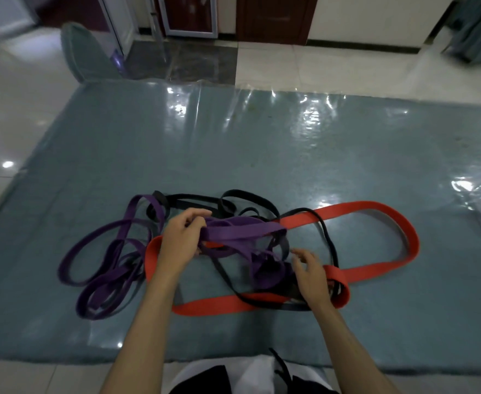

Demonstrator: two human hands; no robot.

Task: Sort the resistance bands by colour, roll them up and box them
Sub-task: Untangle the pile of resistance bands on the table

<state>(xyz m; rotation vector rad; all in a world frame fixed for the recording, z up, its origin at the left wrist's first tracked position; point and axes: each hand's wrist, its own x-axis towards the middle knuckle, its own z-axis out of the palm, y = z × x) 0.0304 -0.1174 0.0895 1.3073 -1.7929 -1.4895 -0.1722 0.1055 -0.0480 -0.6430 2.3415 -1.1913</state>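
We are sorting a messy pile of bands in the lower middle of the frame, on a blue-green mat (262, 155) spread over the floor. Our left hand (183, 237) holds a bunch of purple bands (242, 230) with its fingers curled round them, lifted a little so they can come free of the rest. More purple loops (99, 268) lie flat at the lower left of the pile, which looks like the start of a purple group. Our right hand (310, 273) is open with loose fingers, just above the knot where thin black bands (262, 207) cross the wide red band (375, 211). We think it is there to keep the others down while purple pulls out. The red band loops far out to the right. We see no box here.
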